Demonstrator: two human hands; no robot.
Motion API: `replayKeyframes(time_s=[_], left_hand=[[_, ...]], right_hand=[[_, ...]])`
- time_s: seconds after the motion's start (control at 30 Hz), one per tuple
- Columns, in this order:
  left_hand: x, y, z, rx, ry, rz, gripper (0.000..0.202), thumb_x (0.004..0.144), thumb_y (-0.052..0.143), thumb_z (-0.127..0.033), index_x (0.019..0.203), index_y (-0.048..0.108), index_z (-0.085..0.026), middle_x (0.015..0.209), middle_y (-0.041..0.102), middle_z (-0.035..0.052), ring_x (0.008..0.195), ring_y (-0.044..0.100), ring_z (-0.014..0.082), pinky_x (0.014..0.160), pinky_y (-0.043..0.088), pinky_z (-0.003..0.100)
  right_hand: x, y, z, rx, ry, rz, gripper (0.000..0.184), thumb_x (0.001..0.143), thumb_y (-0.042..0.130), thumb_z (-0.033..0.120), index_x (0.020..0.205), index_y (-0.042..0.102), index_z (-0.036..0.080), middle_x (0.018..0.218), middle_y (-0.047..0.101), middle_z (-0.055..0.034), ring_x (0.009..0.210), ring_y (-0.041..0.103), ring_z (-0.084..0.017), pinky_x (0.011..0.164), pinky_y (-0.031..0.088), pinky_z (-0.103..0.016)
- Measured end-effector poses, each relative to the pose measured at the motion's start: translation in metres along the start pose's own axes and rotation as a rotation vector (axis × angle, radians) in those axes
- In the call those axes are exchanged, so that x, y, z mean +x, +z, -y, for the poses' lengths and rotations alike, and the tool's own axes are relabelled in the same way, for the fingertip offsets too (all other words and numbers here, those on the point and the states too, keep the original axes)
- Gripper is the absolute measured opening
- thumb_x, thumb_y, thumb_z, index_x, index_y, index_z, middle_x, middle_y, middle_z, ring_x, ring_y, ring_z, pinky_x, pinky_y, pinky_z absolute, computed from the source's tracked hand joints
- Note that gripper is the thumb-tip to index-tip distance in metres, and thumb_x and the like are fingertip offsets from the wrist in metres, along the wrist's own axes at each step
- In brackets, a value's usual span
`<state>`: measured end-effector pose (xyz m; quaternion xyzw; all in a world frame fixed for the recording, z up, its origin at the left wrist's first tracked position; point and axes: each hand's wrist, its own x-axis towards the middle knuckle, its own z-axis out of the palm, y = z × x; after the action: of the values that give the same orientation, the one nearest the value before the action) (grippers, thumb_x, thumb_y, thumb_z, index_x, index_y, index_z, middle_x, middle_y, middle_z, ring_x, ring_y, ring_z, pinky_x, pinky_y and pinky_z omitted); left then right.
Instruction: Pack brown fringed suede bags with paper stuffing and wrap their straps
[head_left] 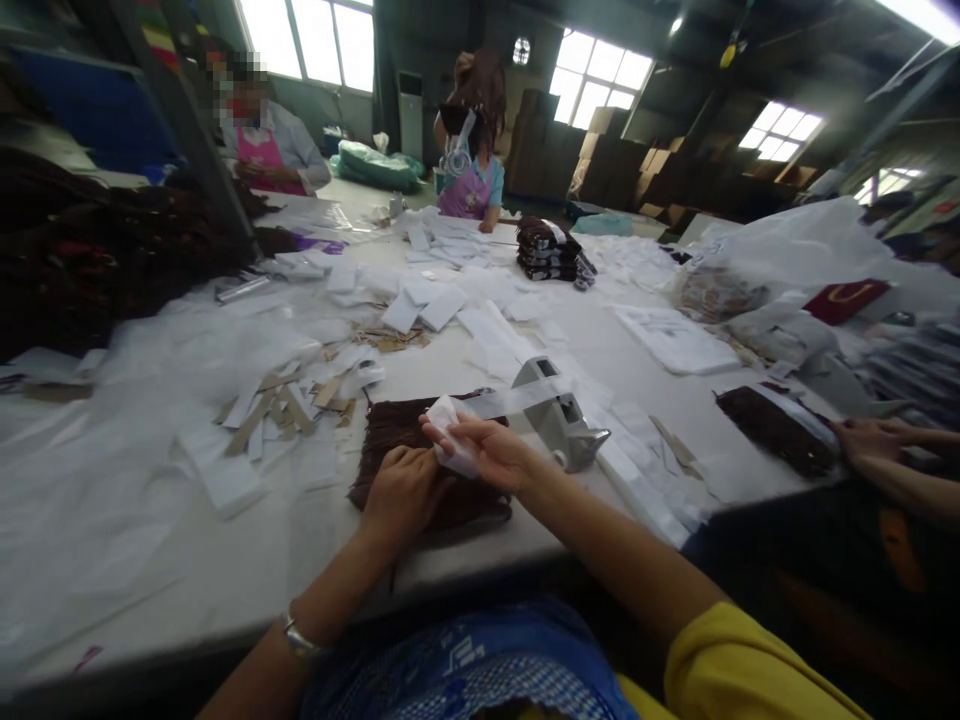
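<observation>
A dark brown bundle of soft, gathered material (386,425) lies on the table in front of me; I cannot make out its exact kind. My left hand (401,500) is closed over its front part, fingers curled and fingertips hidden. Palm turned up, my right hand (495,455) grips a folded white paper strip (454,450) over the bundle, close to the left fingers. Just right of the bundle stands a grey tape dispenser (566,425), with a clear band (517,400) reaching from it toward the paper.
Cardboard and paper scraps (281,415) lie left, near clear plastic sheeting (172,370). Stacked brown bundles (551,250) sit farther back. At right, a co-worker's hands (874,440) hold another bundle (776,430). Two people work across the table. A metal post (199,130) rises at left.
</observation>
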<state>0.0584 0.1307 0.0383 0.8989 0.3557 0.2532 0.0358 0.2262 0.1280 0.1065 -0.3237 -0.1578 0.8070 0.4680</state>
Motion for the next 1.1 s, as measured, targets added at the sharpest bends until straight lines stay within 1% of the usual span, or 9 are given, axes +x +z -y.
replayKeyframes(time_s=[0.13, 0.23, 0.33, 0.4, 0.6, 0.8, 0.93, 1.03, 1.1], left_hand=[[-0.008, 0.013, 0.009, -0.079, -0.114, -0.042, 0.020, 0.089, 0.057, -0.036, 0.091, 0.061, -0.017, 0.089, 0.070, 0.0099, 0.086, 0.067, 0.0263, 0.084, 0.050, 0.041], [-0.010, 0.016, 0.012, -0.132, -0.173, -0.046, 0.024, 0.088, 0.060, -0.040, 0.098, 0.060, -0.018, 0.094, 0.071, 0.0087, 0.091, 0.066, 0.0269, 0.086, 0.050, 0.041], [-0.010, 0.013, 0.011, -0.173, -0.193, -0.029, 0.029, 0.088, 0.061, -0.037, 0.111, 0.057, -0.020, 0.105, 0.071, 0.0071, 0.098, 0.065, 0.0267, 0.091, 0.050, 0.042], [-0.009, 0.011, 0.008, -0.182, -0.169, -0.027, 0.029, 0.089, 0.060, -0.033, 0.114, 0.055, -0.020, 0.108, 0.071, 0.0065, 0.100, 0.066, 0.0254, 0.096, 0.048, 0.042], [-0.013, 0.014, 0.000, -0.134, -0.120, -0.086, 0.027, 0.091, 0.056, -0.021, 0.117, 0.051, -0.018, 0.112, 0.072, 0.0083, 0.099, 0.069, 0.0220, 0.111, 0.037, 0.046], [-0.014, 0.019, 0.000, -0.072, -0.059, -0.155, 0.044, 0.096, 0.043, -0.014, 0.140, 0.037, -0.014, 0.118, 0.071, 0.0115, 0.104, 0.069, 0.0212, 0.108, 0.040, 0.043], [-0.011, 0.018, -0.001, -0.054, -0.014, -0.137, 0.058, 0.094, 0.053, -0.018, 0.148, 0.031, -0.014, 0.116, 0.071, 0.0115, 0.100, 0.069, 0.0221, 0.103, 0.047, 0.042], [-0.008, 0.014, -0.003, 0.003, -0.010, -0.210, 0.053, 0.092, 0.057, -0.017, 0.143, 0.043, -0.018, 0.115, 0.068, 0.0118, 0.101, 0.066, 0.0232, 0.091, 0.054, 0.038], [-0.006, 0.011, -0.006, 0.072, -0.004, -0.266, 0.042, 0.091, 0.058, -0.016, 0.133, 0.055, -0.020, 0.113, 0.066, 0.0128, 0.105, 0.064, 0.0253, 0.091, 0.055, 0.040]], right_hand=[[-0.016, 0.012, 0.002, 0.032, 0.146, 0.144, 0.028, 0.091, 0.049, 0.008, 0.117, 0.050, 0.017, 0.126, 0.066, -0.0082, 0.090, 0.072, -0.009, 0.054, 0.054, -0.008], [-0.009, 0.007, 0.004, -0.063, 0.149, 0.101, 0.033, 0.089, 0.052, 0.008, 0.120, 0.050, 0.018, 0.128, 0.064, -0.0108, 0.085, 0.072, -0.011, 0.049, 0.053, -0.011], [0.014, -0.009, 0.003, -0.209, -0.026, -0.090, 0.036, 0.082, 0.057, 0.004, 0.116, 0.053, 0.017, 0.122, 0.066, -0.0111, 0.087, 0.073, -0.016, 0.058, 0.059, -0.018], [0.027, -0.018, 0.000, -0.297, -0.146, -0.149, 0.038, 0.079, 0.059, 0.004, 0.113, 0.055, 0.019, 0.123, 0.065, -0.0094, 0.089, 0.073, -0.018, 0.063, 0.062, -0.023], [0.043, -0.025, -0.011, -0.378, -0.225, -0.129, 0.049, 0.072, 0.063, 0.005, 0.116, 0.053, 0.024, 0.120, 0.066, -0.0056, 0.094, 0.071, -0.018, 0.066, 0.061, -0.025], [0.048, -0.030, -0.021, -0.419, -0.302, -0.135, 0.057, 0.073, 0.063, 0.009, 0.125, 0.050, 0.025, 0.116, 0.068, -0.0052, 0.105, 0.069, -0.021, 0.083, 0.059, -0.032], [0.050, -0.034, -0.026, -0.420, -0.328, -0.159, 0.068, 0.072, 0.068, 0.013, 0.134, 0.045, 0.027, 0.117, 0.068, -0.0059, 0.107, 0.068, -0.022, 0.090, 0.056, -0.037], [0.049, -0.035, -0.027, -0.413, -0.329, -0.151, 0.067, 0.074, 0.069, 0.017, 0.135, 0.045, 0.025, 0.116, 0.069, -0.0065, 0.109, 0.067, -0.023, 0.096, 0.052, -0.040], [0.049, -0.035, -0.027, -0.413, -0.333, -0.145, 0.063, 0.075, 0.068, 0.017, 0.134, 0.046, 0.024, 0.116, 0.069, -0.0067, 0.111, 0.066, -0.023, 0.099, 0.050, -0.041]])
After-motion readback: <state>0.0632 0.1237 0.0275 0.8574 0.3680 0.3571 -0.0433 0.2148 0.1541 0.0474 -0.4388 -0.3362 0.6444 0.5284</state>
